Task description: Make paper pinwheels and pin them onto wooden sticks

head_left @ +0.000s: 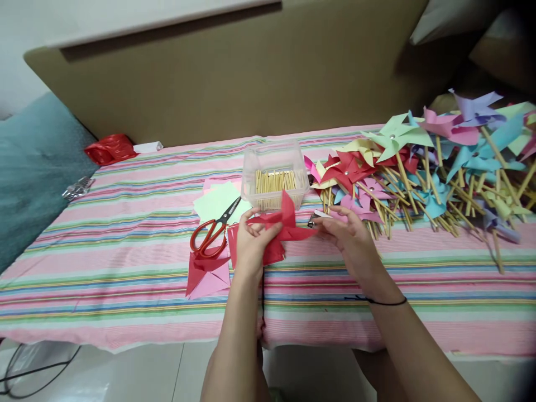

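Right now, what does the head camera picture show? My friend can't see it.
A person's left hand holds red folded paper above a striped cloth, with the right hand close by. Around them are red-handled scissors, a clear box of sticks and, to the right, many colourful pinwheels.

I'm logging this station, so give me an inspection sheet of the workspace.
Surface: pink striped cloth.
Job's things: red paper pinwheel in hand; clear box of sticks beyond; red-handled scissors and coloured paper at left; stick-mounted pinwheels heaped at right.
Clutter: red plastic bag, far left.
Hands: left hand holds the pinwheel; right hand beside it, grip unclear.
Cables: black cable on the floor, lower left.
Surroundings: brown backrest behind, blue cushion at left.
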